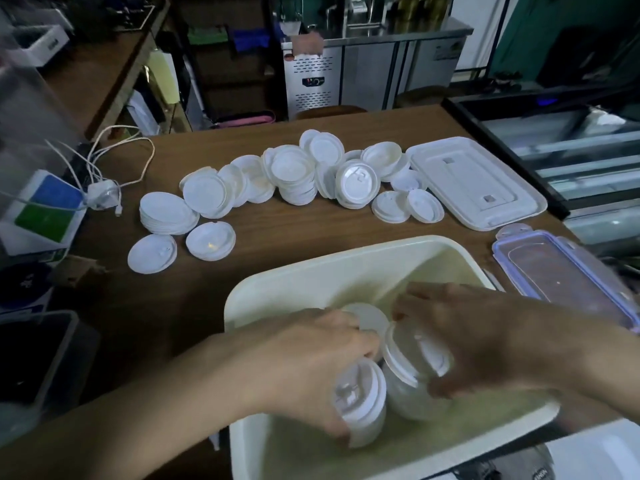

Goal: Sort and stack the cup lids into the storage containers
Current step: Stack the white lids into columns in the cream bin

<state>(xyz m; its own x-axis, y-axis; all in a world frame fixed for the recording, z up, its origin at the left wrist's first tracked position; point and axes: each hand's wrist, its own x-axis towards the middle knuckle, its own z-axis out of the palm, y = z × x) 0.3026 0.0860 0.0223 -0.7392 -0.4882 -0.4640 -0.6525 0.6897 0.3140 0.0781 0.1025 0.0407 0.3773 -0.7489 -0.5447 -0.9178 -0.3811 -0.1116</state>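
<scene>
A cream storage container (346,268) stands at the near edge of the wooden table. Inside it, my left hand (311,362) grips a stack of white cup lids (360,403) lying on its side. My right hand (478,337) holds a second stack of lids (412,375) right beside the first. Both hands are slightly blurred. Many loose white lids (294,174) lie in overlapping piles across the middle of the table, with a short flat stack (166,213) and single lids (152,253) at the left.
A white rectangular container lid (474,181) lies at the right rear of the table. A clear lid with purple clips (561,271) sits at the right. A white charger with cables (104,194) and a blue-green box (45,209) are at the left.
</scene>
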